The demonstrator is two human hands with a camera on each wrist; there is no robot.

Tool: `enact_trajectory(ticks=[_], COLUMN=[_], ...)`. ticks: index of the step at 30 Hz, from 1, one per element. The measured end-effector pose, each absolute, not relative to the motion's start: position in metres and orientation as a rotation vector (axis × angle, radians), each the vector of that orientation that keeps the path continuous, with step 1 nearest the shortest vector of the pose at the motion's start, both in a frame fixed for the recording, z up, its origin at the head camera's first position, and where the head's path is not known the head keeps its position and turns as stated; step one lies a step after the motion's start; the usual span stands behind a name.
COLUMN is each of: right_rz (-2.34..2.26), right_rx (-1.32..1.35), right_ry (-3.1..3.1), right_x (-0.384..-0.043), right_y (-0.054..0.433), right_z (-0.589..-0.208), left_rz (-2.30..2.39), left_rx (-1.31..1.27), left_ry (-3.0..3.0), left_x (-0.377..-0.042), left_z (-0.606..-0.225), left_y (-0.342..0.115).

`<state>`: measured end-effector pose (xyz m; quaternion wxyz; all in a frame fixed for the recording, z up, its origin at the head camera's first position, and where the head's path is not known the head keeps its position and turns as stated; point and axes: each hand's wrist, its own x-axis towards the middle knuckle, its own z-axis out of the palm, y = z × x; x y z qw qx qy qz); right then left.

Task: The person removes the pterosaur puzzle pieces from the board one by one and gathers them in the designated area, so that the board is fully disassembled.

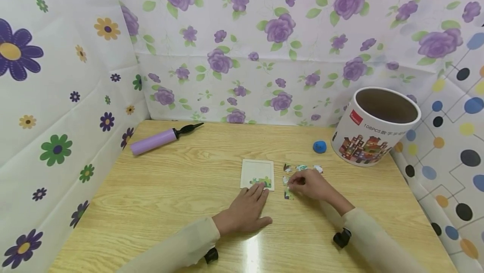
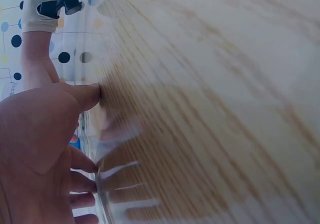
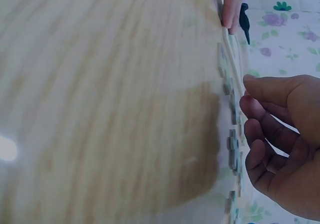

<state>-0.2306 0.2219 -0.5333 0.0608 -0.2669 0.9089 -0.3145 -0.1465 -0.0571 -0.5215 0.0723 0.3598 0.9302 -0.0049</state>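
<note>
My left hand (image 1: 247,211) lies flat with fingers spread, its fingertips on the lower edge of a small square puzzle tray (image 1: 257,166). A few joined green jigsaw pieces (image 1: 266,181) sit along the tray's lower right, partly covered by those fingers. Just right of the tray, my right hand (image 1: 311,184) reaches down with thumb and index finger close together, beside a loose jigsaw piece (image 1: 288,194). Whether a piece is between its fingertips is hidden. Its other fingers (image 3: 256,154) are curled. More loose pieces, including one white and green piece (image 1: 301,167), lie in a row above.
A large white bucket (image 1: 368,138) with printed buildings stands at the back right. Left of it sits a small blue lump (image 1: 319,146). A purple hand pump (image 1: 155,141) with a black nozzle lies at the back left. Flowered cloth (image 1: 234,80) hangs behind the wooden table (image 1: 181,172).
</note>
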Motion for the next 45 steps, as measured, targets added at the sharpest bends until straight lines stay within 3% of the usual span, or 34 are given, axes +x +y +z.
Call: enact_trajectory(ticks=[23,45], right_rz=[-0.977,-0.937], right_rx=[-0.871,-0.963], right_ry=[2.693,2.61], right_x=[-0.256,-0.271], right_y=[0.173,0.124], right_z=[-0.517,-0.536], left_rz=[-0.07,-0.004], left_rx=[1.054,1.041], left_ry=[2.763,2.739], left_x=[-0.143,-0.142], left_z=[-0.521,-0.525], left_y=[-0.049,-0.05])
